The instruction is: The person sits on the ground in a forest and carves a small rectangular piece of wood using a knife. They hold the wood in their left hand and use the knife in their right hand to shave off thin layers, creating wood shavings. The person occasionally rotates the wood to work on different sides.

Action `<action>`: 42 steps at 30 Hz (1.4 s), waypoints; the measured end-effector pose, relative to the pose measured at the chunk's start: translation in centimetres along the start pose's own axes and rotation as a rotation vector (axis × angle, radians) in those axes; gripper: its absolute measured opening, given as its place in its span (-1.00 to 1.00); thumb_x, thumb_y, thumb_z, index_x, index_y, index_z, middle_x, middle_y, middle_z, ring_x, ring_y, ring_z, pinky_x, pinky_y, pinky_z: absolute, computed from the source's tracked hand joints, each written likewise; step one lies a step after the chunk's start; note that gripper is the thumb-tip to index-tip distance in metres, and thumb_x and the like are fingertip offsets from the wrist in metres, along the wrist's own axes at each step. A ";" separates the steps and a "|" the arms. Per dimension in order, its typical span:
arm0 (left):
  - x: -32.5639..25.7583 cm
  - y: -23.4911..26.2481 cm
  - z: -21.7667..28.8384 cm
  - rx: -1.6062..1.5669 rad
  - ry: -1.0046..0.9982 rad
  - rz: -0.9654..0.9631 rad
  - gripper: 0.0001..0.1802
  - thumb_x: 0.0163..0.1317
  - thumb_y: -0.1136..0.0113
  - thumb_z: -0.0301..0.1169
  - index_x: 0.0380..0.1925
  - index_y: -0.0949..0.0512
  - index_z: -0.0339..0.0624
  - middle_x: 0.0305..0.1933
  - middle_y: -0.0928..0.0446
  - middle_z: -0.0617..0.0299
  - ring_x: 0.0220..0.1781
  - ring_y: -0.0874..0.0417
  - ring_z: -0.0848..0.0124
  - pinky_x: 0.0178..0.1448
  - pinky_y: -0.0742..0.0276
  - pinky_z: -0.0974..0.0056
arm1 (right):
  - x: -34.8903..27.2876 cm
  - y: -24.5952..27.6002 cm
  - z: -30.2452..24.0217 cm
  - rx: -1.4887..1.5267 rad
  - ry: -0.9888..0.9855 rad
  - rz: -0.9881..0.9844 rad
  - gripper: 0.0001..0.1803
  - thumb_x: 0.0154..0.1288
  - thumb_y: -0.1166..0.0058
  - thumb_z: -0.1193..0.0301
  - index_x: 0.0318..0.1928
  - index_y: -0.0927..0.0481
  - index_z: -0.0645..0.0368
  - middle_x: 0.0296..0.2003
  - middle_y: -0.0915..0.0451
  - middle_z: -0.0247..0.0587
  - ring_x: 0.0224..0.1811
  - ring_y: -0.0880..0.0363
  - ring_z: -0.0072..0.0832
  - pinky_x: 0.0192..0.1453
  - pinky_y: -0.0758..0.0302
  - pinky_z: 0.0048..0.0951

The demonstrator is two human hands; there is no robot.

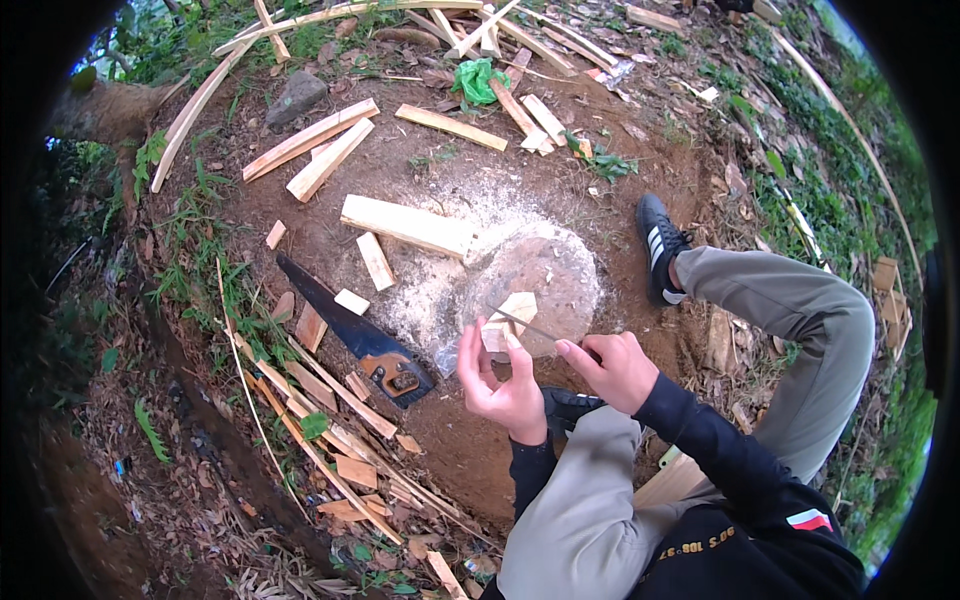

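Observation:
In front of me is a small pale wood block (517,305) with angled faces, over the near part of a round stump (565,270). The thumb and fingertips of my left hand (503,390) close on its near left edge. My right hand (618,373) is wrapped around a thin, dark, straight tool (537,331). Its narrow length crosses the block toward my left fingertips. The handle is hidden in my right fist, so whether it is a knife or a file cannot be told.
A handsaw (335,315) lies left of the stump, near a thick plank (405,225) and short offcuts. Sawdust (500,205) covers the soil around them. Wood strips (340,450) are piled at lower left. A green plastic bag (478,80) lies among far planks. My shoe (660,248) rests at right.

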State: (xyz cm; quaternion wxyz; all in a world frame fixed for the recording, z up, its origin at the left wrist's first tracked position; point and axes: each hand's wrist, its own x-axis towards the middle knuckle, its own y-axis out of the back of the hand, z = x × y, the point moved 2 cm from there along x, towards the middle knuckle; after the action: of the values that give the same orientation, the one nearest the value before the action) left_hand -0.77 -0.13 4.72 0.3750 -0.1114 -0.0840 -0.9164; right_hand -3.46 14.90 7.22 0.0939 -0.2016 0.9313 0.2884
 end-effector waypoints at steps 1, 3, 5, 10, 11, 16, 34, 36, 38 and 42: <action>-0.1 0.0 0.3 0.039 -0.013 0.006 -0.56 0.22 -0.26 -0.64 0.11 -0.46 -0.44 0.16 -0.50 -0.08 0.21 -0.58 0.14 0.21 -0.62 0.16 | -0.2 0.2 -0.3 0.009 -0.045 -0.014 -0.49 0.47 -0.07 0.13 -0.48 -0.57 0.34 -0.58 -0.51 0.22 -0.50 -0.53 0.18 -0.44 -0.44 0.00; -0.2 0.1 0.5 0.122 -0.037 0.013 -0.57 0.19 -0.30 -0.63 0.08 -0.49 -0.41 0.12 -0.50 0.00 0.17 -0.59 0.18 0.17 -0.63 0.19 | -0.6 0.0 -0.4 0.016 -0.020 0.010 -0.49 0.47 -0.06 0.14 -0.49 -0.56 0.35 -0.58 -0.50 0.22 -0.49 -0.52 0.18 -0.44 -0.42 0.01; -0.3 -0.1 0.5 0.162 -0.023 -0.020 -0.59 0.16 -0.34 -0.62 0.04 -0.52 -0.39 0.11 -0.48 0.04 0.13 -0.59 0.22 0.15 -0.63 0.20 | -0.9 -0.4 -0.2 0.036 -0.011 0.043 -0.49 0.47 -0.06 0.15 -0.50 -0.56 0.35 -0.57 -0.50 0.22 -0.48 -0.52 0.18 -0.44 -0.41 0.01; -1.3 -0.3 0.3 0.206 -0.107 -0.049 -0.56 0.13 -0.37 -0.61 0.05 -0.53 -0.38 0.08 -0.49 0.04 0.09 -0.58 0.27 0.05 -0.67 0.21 | -1.4 -1.2 1.1 0.055 -0.011 0.046 -0.52 0.49 -0.03 0.18 -0.48 -0.56 0.33 -0.58 -0.50 0.21 -0.49 -0.51 0.17 -0.46 -0.41 -0.02; -1.4 -0.2 0.0 0.183 -0.076 -0.029 -0.54 0.13 -0.37 -0.62 0.07 -0.52 -0.39 0.08 -0.49 0.03 0.09 -0.59 0.26 0.04 -0.68 0.20 | -1.3 -1.2 1.0 0.077 -0.004 0.035 -0.53 0.49 -0.03 0.19 -0.47 -0.56 0.33 -0.58 -0.49 0.20 -0.49 -0.50 0.16 -0.47 -0.40 -0.03; -1.5 -0.1 -0.2 0.314 -0.102 -0.082 -0.52 0.15 -0.34 -0.61 0.12 -0.55 -0.43 0.08 -0.52 -0.02 0.09 -0.64 0.19 0.06 -0.70 0.17 | -1.4 -0.4 0.4 0.125 -0.008 -0.006 -0.57 0.50 -0.03 0.24 -0.45 -0.54 0.34 -0.59 -0.48 0.17 -0.52 -0.49 0.12 -0.49 -0.39 -0.07; 0.3 1.3 2.8 0.532 -0.166 -0.240 -0.60 0.26 -0.37 -0.40 0.05 -0.60 -0.39 -0.04 -0.63 -0.07 -0.05 -0.70 0.06 -0.04 -0.63 0.10 | 0.0 -1.3 0.7 0.048 0.108 0.030 -0.50 0.53 0.04 0.16 -0.44 -0.62 0.32 -0.57 -0.52 0.23 -0.47 -0.55 0.18 -0.42 -0.46 0.02; 0.5 1.3 2.4 0.548 -0.185 -0.259 -0.60 0.26 -0.36 -0.40 0.04 -0.59 -0.39 -0.05 -0.64 -0.08 -0.06 -0.70 0.05 -0.03 -0.63 0.11 | 0.2 -0.9 0.4 0.039 0.114 0.019 -0.51 0.54 0.06 0.16 -0.42 -0.61 0.31 -0.55 -0.53 0.21 -0.45 -0.56 0.17 -0.41 -0.47 0.01; 0.1 1.7 2.4 0.568 -0.186 -0.266 -0.59 0.25 -0.37 -0.40 0.04 -0.59 -0.39 -0.05 -0.64 -0.06 -0.05 -0.70 0.04 -0.02 -0.62 0.10 | -0.2 -0.6 -0.3 0.013 0.139 0.007 -0.57 0.55 0.09 0.19 -0.34 -0.63 0.27 -0.53 -0.55 0.17 -0.42 -0.58 0.14 -0.40 -0.50 0.00; 0.1 1.2 2.5 0.570 -0.187 -0.253 -0.58 0.21 -0.39 -0.42 0.04 -0.59 -0.38 -0.07 -0.64 -0.05 -0.06 -0.69 0.03 0.01 -0.61 0.09 | -0.4 -0.6 -0.6 -0.004 0.179 -0.002 -0.63 0.55 0.09 0.22 -0.23 -0.63 0.25 -0.50 -0.57 0.17 -0.43 -0.57 0.14 -0.42 -0.50 -0.01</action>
State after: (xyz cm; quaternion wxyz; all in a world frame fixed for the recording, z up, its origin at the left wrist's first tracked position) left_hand 0.33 -0.45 7.26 0.2649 -0.0741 -0.3846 -0.8811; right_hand -2.90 14.20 7.49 0.0102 -0.2279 0.9351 0.2710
